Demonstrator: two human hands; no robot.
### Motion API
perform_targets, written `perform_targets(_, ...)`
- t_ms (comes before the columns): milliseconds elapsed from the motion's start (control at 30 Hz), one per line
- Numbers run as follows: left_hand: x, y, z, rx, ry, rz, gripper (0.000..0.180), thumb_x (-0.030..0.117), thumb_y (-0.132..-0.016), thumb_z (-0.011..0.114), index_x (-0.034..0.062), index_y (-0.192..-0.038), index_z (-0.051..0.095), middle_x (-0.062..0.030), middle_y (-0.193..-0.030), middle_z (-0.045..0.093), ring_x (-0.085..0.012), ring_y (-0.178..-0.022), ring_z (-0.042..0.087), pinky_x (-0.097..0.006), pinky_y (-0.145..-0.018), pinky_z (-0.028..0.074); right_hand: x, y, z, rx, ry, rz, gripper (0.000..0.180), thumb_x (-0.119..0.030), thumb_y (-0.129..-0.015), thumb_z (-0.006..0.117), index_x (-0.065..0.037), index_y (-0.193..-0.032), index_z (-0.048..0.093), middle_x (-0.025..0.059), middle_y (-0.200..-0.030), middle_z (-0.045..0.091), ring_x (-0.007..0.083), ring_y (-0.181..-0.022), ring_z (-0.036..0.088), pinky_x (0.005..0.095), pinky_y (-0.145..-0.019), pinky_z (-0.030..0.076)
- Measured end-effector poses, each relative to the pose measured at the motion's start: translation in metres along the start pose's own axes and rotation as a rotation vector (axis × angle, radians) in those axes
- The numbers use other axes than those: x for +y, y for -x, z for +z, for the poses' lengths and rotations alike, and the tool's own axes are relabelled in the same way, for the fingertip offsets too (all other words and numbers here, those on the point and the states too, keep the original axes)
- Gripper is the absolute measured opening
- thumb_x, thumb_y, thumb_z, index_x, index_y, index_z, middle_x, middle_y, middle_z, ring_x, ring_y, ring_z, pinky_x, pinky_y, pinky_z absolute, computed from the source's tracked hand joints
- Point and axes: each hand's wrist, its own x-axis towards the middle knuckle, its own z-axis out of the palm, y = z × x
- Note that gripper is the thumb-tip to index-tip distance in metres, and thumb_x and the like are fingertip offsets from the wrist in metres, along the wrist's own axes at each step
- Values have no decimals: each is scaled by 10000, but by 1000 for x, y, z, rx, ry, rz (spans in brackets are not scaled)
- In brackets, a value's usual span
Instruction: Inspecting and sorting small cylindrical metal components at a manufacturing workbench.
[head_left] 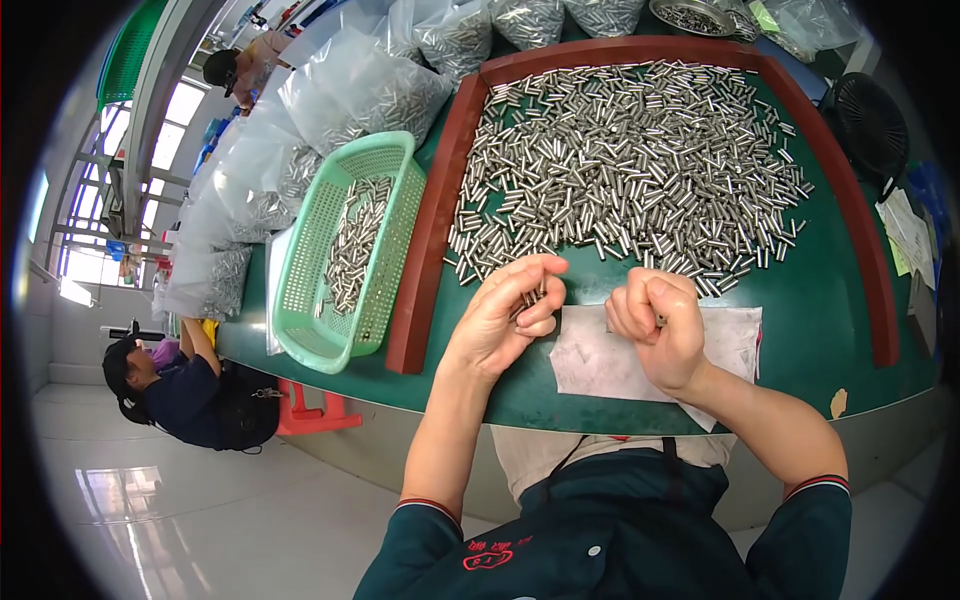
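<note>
Many short shiny metal pins lie in a wide heap on the green tabletop. At the heap's near edge, my left hand is curled round a few of these metal pins, their ends showing between the fingers. To its right, my right hand is closed in a loose fist above a stained white cloth. Something small shows between its thumb and fingers, too hidden to make out. The two hands are apart.
Dark red wooden bars frame the heap on three sides. Left of them stands a green plastic basket holding more pins. Clear bags of pins line the back and left. A black fan stands right; a seated person works at left.
</note>
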Motion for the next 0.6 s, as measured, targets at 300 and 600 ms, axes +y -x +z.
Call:
perform_targets(300, 72, 45, 29, 1098, -1501, 1115, 146, 38, -876, 415, -29, -928, 534, -35, -686, 499, -90, -584, 408, -239, -522, 342, -1, 0, -3, -3, 32, 10, 299, -174, -798, 331, -67, -523, 280, -9, -460, 263, 74, -444, 215, 236, -429, 181)
perform_targets(600, 74, 35, -10, 810, -1927, 1052, 149, 35, -714, 603, 53, -862, 613, -92, -835, 567, -259, -820, 521, -325, -709, 398, 2, -2, -2, -2, 34, -1, 309, -189, -809, 333, -82, -523, 285, -14, -445, 256, 79, -428, 201, 243, -425, 185)
